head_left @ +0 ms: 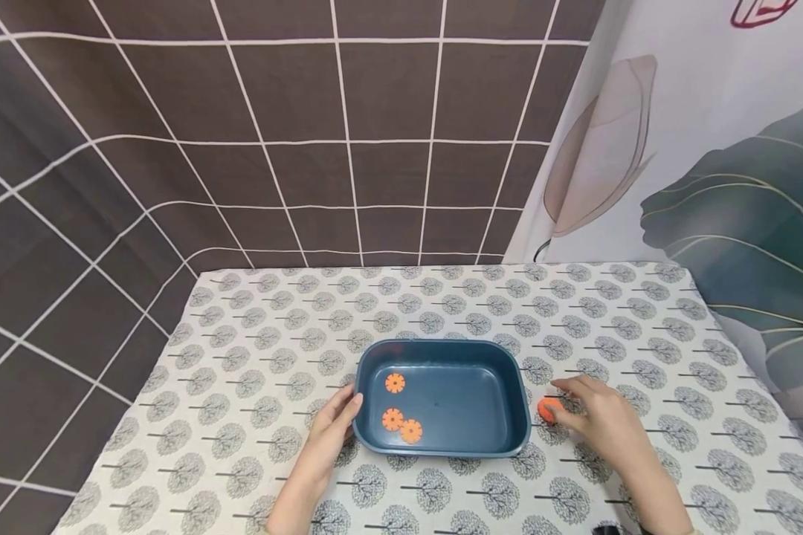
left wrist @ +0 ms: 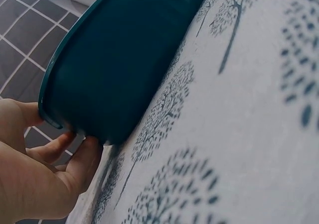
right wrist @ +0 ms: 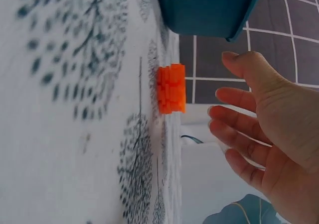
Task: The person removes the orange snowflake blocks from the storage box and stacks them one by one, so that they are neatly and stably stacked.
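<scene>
A dark blue plastic basin point(head_left: 442, 401) stands on the patterned tablecloth. Inside its left half lie three orange notched discs, one alone point(head_left: 395, 383) and two touching or overlapping point(head_left: 411, 431). My left hand point(head_left: 328, 427) holds the basin's left end, thumb and fingertips at the rim and outer wall, as the left wrist view also shows. To the right of the basin, a small stack of orange notched discs point(right wrist: 171, 88) sits on the cloth. My right hand point(head_left: 598, 416) hovers close over this stack, fingers loosely bent and apart from it in the right wrist view point(right wrist: 269, 119).
The table is covered by a white cloth point(head_left: 274, 319) with grey tree prints. Dark tiled-pattern fabric point(head_left: 388, 171) hangs behind and to the left; a pale leaf-patterned curtain point(head_left: 696, 148) hangs at right. A small black object point(head_left: 605, 530) shows at the bottom edge.
</scene>
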Motion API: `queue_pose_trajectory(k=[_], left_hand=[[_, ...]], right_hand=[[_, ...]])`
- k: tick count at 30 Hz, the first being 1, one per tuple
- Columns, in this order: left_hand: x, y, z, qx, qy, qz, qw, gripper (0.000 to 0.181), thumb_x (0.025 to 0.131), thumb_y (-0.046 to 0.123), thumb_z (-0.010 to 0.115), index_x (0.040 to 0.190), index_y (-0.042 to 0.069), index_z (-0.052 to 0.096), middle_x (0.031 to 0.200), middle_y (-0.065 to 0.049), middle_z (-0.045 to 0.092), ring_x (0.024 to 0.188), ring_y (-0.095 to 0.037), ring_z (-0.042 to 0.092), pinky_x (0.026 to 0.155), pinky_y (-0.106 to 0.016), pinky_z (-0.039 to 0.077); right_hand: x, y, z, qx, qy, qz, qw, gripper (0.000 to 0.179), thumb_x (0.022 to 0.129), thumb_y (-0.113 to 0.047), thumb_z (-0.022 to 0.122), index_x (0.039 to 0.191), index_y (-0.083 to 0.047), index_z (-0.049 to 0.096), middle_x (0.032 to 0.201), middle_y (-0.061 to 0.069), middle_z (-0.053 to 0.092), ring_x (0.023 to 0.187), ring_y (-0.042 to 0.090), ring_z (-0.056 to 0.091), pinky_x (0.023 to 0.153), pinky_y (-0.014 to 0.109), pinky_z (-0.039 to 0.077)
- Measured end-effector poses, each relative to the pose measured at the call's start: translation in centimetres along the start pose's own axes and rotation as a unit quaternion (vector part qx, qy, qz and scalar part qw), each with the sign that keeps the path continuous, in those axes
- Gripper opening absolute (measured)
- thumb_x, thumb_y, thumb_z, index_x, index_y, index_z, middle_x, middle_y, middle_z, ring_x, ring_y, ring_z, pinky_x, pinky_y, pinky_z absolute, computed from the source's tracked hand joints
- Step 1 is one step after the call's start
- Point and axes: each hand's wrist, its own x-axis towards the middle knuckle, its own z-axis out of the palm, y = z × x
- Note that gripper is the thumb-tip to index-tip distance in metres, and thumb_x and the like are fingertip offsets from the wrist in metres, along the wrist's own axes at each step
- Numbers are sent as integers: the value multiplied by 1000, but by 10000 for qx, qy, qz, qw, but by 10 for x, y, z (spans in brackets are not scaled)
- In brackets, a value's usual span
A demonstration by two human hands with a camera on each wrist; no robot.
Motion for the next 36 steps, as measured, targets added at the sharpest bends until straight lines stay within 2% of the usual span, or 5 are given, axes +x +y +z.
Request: queue_pose_trajectory(k=[11,19,25,32,36], left_hand=[[-1,0,1,-32,-22,80,10000,60,95,38,50,144,8,33,149,-15,31,135,-31,33,110,-49,30],[1,-2,1,-32,10,64,10000,65,93,43,53,144,8,34,149,-14,32,135,-31,33,110,-49,29],[0,-2,3,-13,7,106,9999,63,94,41,51,145,8,32,149,-16,31,134,-32,34,110,-49,29],[1,-3,3,-74,-13,67,9999,63,94,41,51,145,9,32,149,-15,31,135,-31,34,111,-48,29],[2,-3,1,-71,6,80,9999,66,92,45,52,144,9,33,149,-15,31,135,-31,33,111,-48,29]], right_hand=[[8,-18,0,628,-219,276,9974,40,80,-22,73,114,-4,62,113,18,63,105,38,56,90,59,44],[16,-31,3,798,-160,-256,9964,44,76,-3,72,119,-6,60,116,12,62,107,30,57,90,52,48],[19,-43,11,1010,57,-1049,9893,40,73,-1,73,112,-6,65,109,5,65,93,15,60,81,21,52],[25,-59,22,774,-16,-1509,9855,37,71,-11,77,106,-8,68,106,4,66,98,18,61,84,38,54],[32,-68,29,850,-271,-1772,9801,40,69,-16,80,107,-9,68,107,4,65,99,18,61,84,36,55]])
